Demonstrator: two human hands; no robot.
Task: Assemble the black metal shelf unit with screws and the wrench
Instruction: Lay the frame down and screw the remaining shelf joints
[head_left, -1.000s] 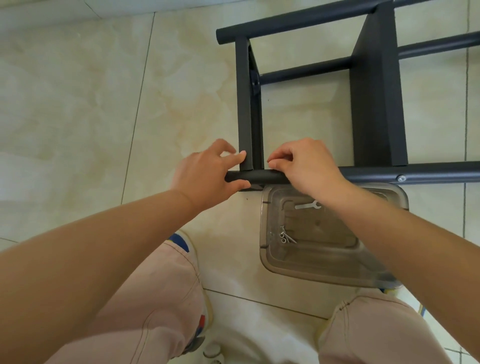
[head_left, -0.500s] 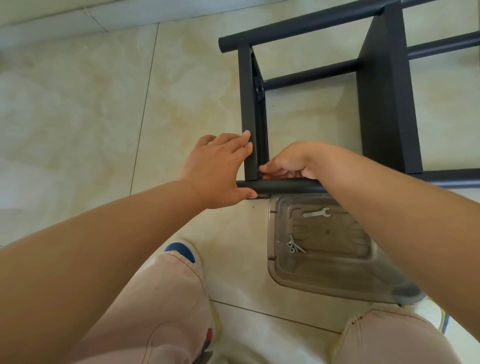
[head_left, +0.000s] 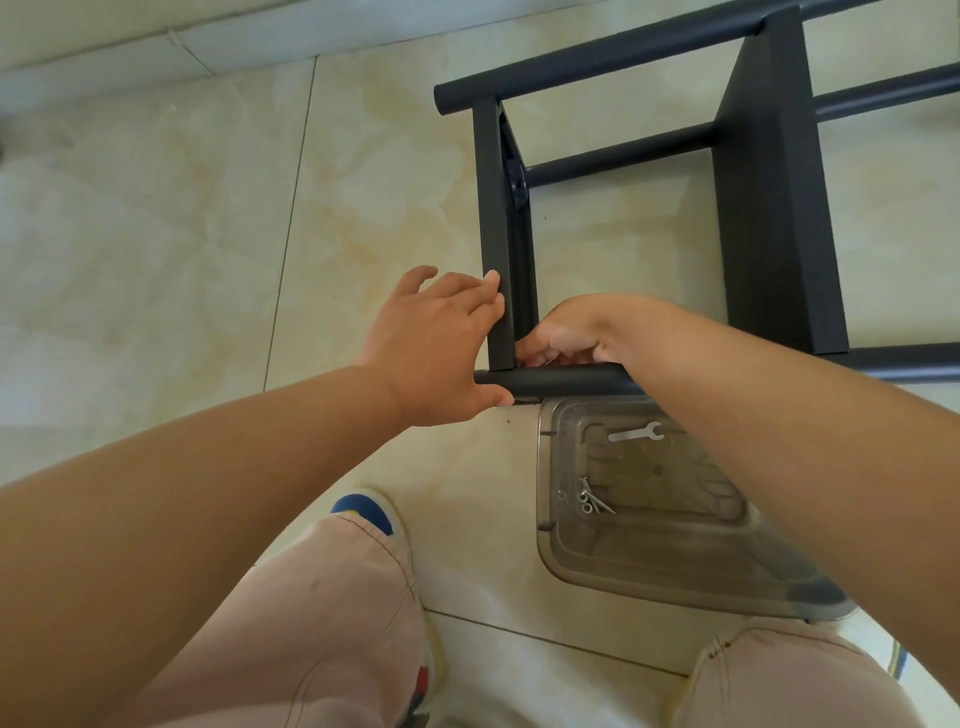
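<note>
**Both hands at the near corner joint of the black shelf frame**

The left hand (head_left: 441, 343) braces the corner: its straight fingers press flat against the outer face of the flat upright bar (head_left: 500, 234), and its thumb lies under the end of the near round tube (head_left: 566, 380). The right hand (head_left: 569, 332) is tucked into the inside of the same corner, fingers curled tight and pinching something small right where bar meets tube; what it pinches is too hidden to name.

The black metal shelf unit (head_left: 774, 208) lies on its side on the beige floor tiles (head_left: 156, 234), with round tubes running across and a wider flat panel to the right.

Just below the near tube sits a clear plastic tray (head_left: 675, 577). Inside it, a small silver wrench (head_left: 635, 432) lies near the far edge, untouched, and a few loose screws (head_left: 592, 500) lie together near the left wall, apart from the wrench.

Pink trouser legs (head_left: 322, 623) and a shoe toe (head_left: 363, 512) show at the bottom.
</note>
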